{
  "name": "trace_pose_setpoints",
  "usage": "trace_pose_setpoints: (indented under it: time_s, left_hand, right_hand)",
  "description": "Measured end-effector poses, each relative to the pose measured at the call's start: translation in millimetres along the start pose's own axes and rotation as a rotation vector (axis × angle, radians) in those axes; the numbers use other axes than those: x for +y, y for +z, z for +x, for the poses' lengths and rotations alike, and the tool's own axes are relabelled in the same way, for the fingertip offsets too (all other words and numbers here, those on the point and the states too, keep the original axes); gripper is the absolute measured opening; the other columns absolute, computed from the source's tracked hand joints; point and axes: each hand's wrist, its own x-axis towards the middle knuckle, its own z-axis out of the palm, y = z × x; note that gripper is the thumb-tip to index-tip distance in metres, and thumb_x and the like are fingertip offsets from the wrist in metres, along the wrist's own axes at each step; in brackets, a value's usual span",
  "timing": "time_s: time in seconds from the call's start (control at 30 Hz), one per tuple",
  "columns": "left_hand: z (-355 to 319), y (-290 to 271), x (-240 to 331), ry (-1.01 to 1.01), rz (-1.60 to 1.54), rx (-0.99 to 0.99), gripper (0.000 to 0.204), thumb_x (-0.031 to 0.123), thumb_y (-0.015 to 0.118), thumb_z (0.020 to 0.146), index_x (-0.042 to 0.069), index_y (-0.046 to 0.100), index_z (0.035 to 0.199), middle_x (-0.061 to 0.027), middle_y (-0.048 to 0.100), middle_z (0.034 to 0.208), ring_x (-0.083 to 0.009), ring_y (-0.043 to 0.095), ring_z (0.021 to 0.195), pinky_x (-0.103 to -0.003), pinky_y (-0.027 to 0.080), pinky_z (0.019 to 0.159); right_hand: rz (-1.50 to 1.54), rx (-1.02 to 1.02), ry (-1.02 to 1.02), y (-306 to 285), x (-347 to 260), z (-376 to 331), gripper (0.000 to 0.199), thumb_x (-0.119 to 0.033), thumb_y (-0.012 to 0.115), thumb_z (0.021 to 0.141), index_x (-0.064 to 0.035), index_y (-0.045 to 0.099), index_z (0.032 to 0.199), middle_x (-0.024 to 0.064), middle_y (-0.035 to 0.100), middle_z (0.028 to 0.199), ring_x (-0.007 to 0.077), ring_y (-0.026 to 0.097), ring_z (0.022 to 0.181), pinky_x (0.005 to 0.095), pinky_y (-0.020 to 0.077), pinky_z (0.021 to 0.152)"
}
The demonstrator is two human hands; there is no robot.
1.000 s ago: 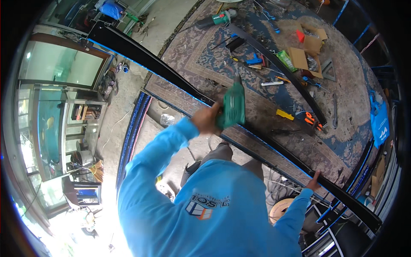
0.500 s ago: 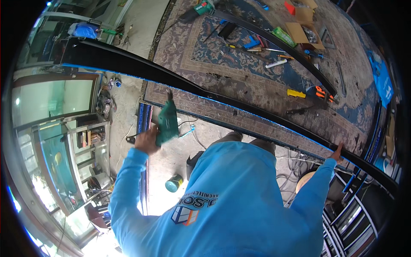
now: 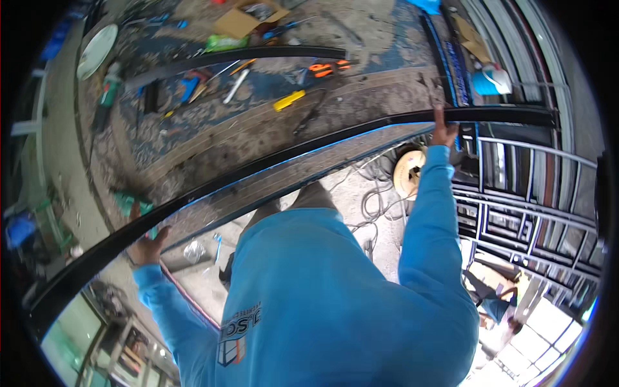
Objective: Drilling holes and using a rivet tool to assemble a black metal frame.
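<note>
A long black profile bar [image 3: 290,151] with a blue strip along its near edge runs across in front of me, over the carpet's near edge. My left hand [image 3: 149,246] grips it toward the left, one finger reaching over the top and the thumb standing off at the near side. Farther right, my right hand [image 3: 442,132] holds the same bar, fingers laid over it. Just beyond my left hand, a green power drill [image 3: 132,204] rests on the carpet, partly hidden by the bar and hand.
On the patterned carpet [image 3: 213,145] lie a second black bar [image 3: 258,55], a yellow tool [image 3: 289,100], orange-handled tools [image 3: 320,69], a cardboard box [image 3: 248,18] and another green power tool [image 3: 111,87]. Metal frames [image 3: 516,200] stand at right, near a cable reel [image 3: 408,174]. A person [image 3: 495,306] is at lower right.
My left hand has let go of the green drill and now grips the black bar. The view has swung to the right; my right hand stays on the bar.
</note>
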Motion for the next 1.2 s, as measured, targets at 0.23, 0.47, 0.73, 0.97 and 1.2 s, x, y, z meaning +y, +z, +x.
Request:
trace_pose_setpoints:
  time_s: [0.23, 0.47, 0.73, 0.97, 1.2]
  left_hand:
    - [11.9, 60.1, 9.3, -0.272, -0.413, 0.185, 0.055, 0.018, 0.08, 0.084, -0.002, 0.056, 0.13, -0.0101, 0.063, 0.123, -0.02, 0.056, 0.114, -0.033, 0.041, 0.103]
    - [77.7, -38.4, 158.0, 0.007, -0.495, 0.417, 0.027, 0.017, 0.074, 0.09, -0.001, 0.064, 0.108, -0.0053, 0.066, 0.097, -0.0132, 0.058, 0.09, -0.03, 0.048, 0.082]
    - [146.0, -144.7, 371.2, 0.881, -0.005, 0.764, 0.062, 0.025, 0.08, 0.084, 0.002, 0.048, 0.132, -0.0107, 0.061, 0.118, -0.0214, 0.058, 0.108, -0.036, 0.047, 0.091]
    - [243.4, -19.0, 286.7, 0.357, -0.544, 0.459, 0.027, 0.015, 0.073, 0.089, 0.002, 0.058, 0.107, -0.009, 0.067, 0.099, -0.0164, 0.065, 0.083, -0.029, 0.051, 0.076]
    - [368.6, 173.1, 187.6, 0.179, 0.514, -0.099, 0.072, 0.025, 0.074, 0.082, 0.011, 0.042, 0.145, -0.0174, 0.042, 0.15, -0.0367, 0.037, 0.14, -0.05, 0.032, 0.115]
  right_hand:
    - [-0.445, 0.368, -0.301, 79.9, -71.2, -74.8, 0.079, -0.032, 0.083, 0.082, 0.0047, 0.04, 0.137, 0.0179, 0.047, 0.132, 0.0279, 0.047, 0.119, 0.0409, 0.0419, 0.099]
    - [-0.591, -0.767, -0.799, 227.2, -130.7, -222.9, 0.085, -0.035, 0.088, 0.066, -0.0055, 0.047, 0.134, 0.02, 0.051, 0.132, 0.0366, 0.048, 0.124, 0.05, 0.0428, 0.099]
    - [-0.627, -0.811, -0.714, 305.8, -218.5, -163.6, 0.055, -0.025, 0.083, 0.068, -0.0069, 0.056, 0.113, 0.0197, 0.069, 0.09, 0.0407, 0.068, 0.083, 0.0502, 0.0529, 0.074]
    - [-0.121, -0.348, -0.652, 224.6, -355.1, -61.7, 0.024, -0.02, 0.075, 0.084, -0.0044, 0.06, 0.094, 0.0026, 0.058, 0.066, 0.0116, 0.056, 0.059, 0.0308, 0.0488, 0.055]
    - [0.404, -0.472, -0.3, 93.6, -443.9, -44.0, 0.018, -0.014, 0.063, 0.088, -0.0021, 0.054, 0.099, -0.0007, 0.042, 0.071, 0.0084, 0.043, 0.059, 0.027, 0.0394, 0.058]
